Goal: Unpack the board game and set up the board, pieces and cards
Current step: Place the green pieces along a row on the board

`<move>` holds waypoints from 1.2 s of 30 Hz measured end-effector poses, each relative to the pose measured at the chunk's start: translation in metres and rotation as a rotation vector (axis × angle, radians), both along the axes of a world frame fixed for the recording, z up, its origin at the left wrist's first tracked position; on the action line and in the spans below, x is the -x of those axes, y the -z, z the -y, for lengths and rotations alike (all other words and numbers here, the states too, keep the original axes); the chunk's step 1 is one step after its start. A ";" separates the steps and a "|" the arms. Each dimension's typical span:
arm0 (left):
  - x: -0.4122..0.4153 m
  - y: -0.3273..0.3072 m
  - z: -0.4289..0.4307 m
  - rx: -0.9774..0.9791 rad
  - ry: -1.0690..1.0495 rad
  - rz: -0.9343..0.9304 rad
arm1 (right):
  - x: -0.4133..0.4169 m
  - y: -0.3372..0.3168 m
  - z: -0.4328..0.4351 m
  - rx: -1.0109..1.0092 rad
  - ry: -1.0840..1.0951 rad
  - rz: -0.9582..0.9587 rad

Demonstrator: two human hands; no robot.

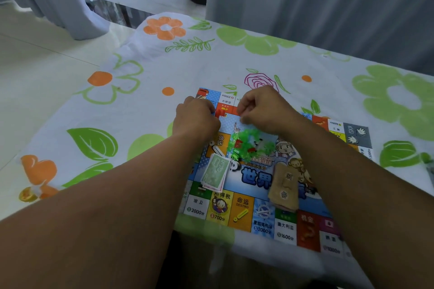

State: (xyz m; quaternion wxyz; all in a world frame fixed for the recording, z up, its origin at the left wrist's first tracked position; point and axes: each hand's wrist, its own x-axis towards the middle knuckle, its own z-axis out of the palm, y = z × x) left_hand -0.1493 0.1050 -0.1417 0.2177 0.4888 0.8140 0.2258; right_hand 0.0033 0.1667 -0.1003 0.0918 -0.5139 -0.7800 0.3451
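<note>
The board (pixel 243 210) lies open and flat at the near edge of the surface (pixel 162 70), its near side reaching that edge and its far side about halfway to the far edge. On it rest a stack of paper money (pixel 215 171) on its left half, a stack of tan cards (pixel 284 185) to the right of the middle, and between and beyond them a heap of green and red plastic pieces (pixel 252 144). Both hands hover over the far left part of the board, close together. The left hand (pixel 195 119) has its fingers curled under and the right hand (pixel 263 110) has its fingertips drawn together as if pinching. What they grip, if anything, cannot be made out. The heap looks hazy, so it may sit in a clear bag whose neck the hands are working, but that is a guess. By my reading, the step in hand is freeing and sorting the small pieces, with the board already laid out. To do it well, any bag should be opened low over the middle of the board with a slow, even pull, so nothing scatters toward the near edge of the surface. Then houses should be parted by colour, and the money and cards squared off in their own places beside the printed track.
</note>
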 end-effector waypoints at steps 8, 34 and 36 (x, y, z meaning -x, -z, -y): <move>-0.002 0.000 -0.002 0.012 -0.011 -0.028 | 0.000 -0.005 0.021 0.024 -0.399 0.294; 0.000 0.001 0.001 -0.009 -0.017 0.018 | 0.005 -0.008 0.012 -0.013 -0.187 0.017; 0.000 0.003 0.001 -0.019 -0.020 0.025 | 0.016 0.000 0.012 -0.011 -0.124 -0.018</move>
